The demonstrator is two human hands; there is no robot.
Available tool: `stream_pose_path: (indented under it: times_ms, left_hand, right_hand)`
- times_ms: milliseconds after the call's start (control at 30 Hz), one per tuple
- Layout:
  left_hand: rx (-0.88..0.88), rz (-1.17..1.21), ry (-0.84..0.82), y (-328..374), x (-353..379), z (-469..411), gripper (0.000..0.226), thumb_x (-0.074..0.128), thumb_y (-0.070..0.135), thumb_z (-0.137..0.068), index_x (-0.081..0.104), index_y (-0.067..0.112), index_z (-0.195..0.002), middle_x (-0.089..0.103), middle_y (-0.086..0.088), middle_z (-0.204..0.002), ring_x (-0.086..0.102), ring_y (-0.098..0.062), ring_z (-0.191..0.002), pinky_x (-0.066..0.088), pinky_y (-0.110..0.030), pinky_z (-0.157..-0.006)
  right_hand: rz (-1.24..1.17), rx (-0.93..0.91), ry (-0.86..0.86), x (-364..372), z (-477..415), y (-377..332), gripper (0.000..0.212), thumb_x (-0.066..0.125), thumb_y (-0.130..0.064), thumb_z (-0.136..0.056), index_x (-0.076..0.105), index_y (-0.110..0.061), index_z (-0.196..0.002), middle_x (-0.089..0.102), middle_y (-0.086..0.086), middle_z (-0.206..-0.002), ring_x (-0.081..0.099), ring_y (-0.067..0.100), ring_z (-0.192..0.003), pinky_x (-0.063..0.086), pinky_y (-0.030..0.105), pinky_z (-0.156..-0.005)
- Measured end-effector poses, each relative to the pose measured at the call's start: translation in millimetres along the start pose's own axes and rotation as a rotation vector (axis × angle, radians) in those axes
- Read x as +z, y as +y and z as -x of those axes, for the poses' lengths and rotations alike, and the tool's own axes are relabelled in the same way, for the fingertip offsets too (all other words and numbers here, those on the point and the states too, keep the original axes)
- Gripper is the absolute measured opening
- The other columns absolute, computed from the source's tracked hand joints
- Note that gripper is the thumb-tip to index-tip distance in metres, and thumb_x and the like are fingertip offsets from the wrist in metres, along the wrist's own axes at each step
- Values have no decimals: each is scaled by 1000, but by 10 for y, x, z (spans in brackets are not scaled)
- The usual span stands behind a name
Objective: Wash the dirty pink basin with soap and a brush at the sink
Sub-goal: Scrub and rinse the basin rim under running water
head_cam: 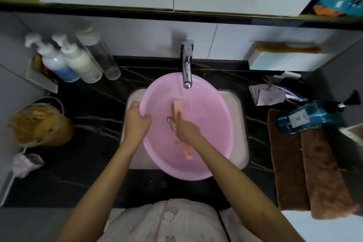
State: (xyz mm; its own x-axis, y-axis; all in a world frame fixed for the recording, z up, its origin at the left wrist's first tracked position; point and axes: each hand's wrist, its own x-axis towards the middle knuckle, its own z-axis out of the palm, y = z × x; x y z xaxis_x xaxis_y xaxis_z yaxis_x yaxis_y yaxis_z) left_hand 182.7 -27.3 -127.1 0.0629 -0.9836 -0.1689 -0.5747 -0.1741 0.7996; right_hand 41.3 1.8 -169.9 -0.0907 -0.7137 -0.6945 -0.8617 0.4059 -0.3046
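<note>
The pink basin (212, 133) sits in the sink (238, 124) under the chrome tap (186, 68), and water runs from the spout into it. My left hand (136, 122) grips the basin's left rim. My right hand (187, 129) holds an orange brush (177, 107) inside the basin; the brush head lies near the water stream and its handle end sticks out below my wrist. A small cartoon print shows on the basin's floor between my hands.
Pump bottles (66, 59) stand at the back left of the black counter. A round container (39, 124) sits at the left. A blue bottle (314, 118) lies on brown towels (306, 169) at the right. A white shelf box (284, 61) hangs behind.
</note>
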Motion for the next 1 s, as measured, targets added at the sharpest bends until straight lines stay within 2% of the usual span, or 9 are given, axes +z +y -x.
stream_pose_path:
  times_ms: [100,233,333,467,600,667,767,900,1000]
  left_hand:
    - [-16,-8,-6,10,42,53,23,53,-5,-80,50,7,-100,52,1,-82,50,-12,-70,36,-16,-53]
    - [-2,-44,0,31,54,10,27,53,-6,-78,53,-3,-105,52,-6,-87,50,-20,-77,37,-23,-57]
    - [3,-44,-25,31,34,16,26,53,-5,-80,52,-1,-106,52,-6,-87,51,-18,-77,38,-19,-56]
    - [5,-36,-14,71,54,34,27,53,-6,-80,52,-1,-107,54,-9,-90,52,-20,-79,41,-24,-60]
    - [11,-48,0,137,51,5,27,52,-6,-78,52,-3,-105,54,-10,-90,53,-23,-79,41,-27,-64]
    - [14,-49,-11,139,43,15,28,52,-6,-78,52,-2,-106,55,-9,-90,53,-22,-79,41,-28,-65]
    - [28,-41,-31,129,26,38,29,53,-5,-78,53,-1,-106,56,-9,-91,55,-23,-80,45,-30,-66]
    - [23,-21,-15,136,1,73,32,53,-6,-78,53,0,-110,55,-7,-93,55,-21,-82,44,-23,-61]
    - [39,-11,1,170,-9,59,33,53,-6,-78,53,0,-110,55,-7,-92,55,-21,-82,43,-21,-59]
  right_hand:
    - [87,74,-139,168,263,143,70,39,-17,-98,-6,-5,-150,45,25,-137,50,37,-120,41,43,-95]
    - [100,-230,-147,306,386,-187,66,33,-5,-95,-3,-7,-150,53,25,-127,56,36,-110,42,41,-81]
    - [52,-96,29,98,26,-92,72,33,-6,-94,-8,-20,-151,51,21,-131,55,35,-113,42,42,-89]
    - [-26,203,28,80,72,308,69,36,-9,-95,-7,-6,-150,44,20,-140,50,34,-122,39,40,-97]
    - [-15,-36,-114,324,413,35,68,33,-7,-95,-6,-7,-150,48,24,-134,53,36,-117,41,40,-93]
    - [15,-152,-65,258,288,-102,70,32,-6,-94,-7,-16,-151,52,26,-128,56,37,-110,42,44,-90]
    - [16,-49,53,7,-67,33,72,34,-7,-95,-10,-22,-151,52,21,-128,56,35,-109,43,42,-88]
    - [-73,171,49,44,54,278,70,35,-13,-97,-10,-9,-150,50,22,-133,54,35,-116,42,39,-88]
    - [-105,13,-6,213,209,83,67,35,-15,-98,-6,-7,-150,49,24,-133,53,36,-117,41,41,-93]
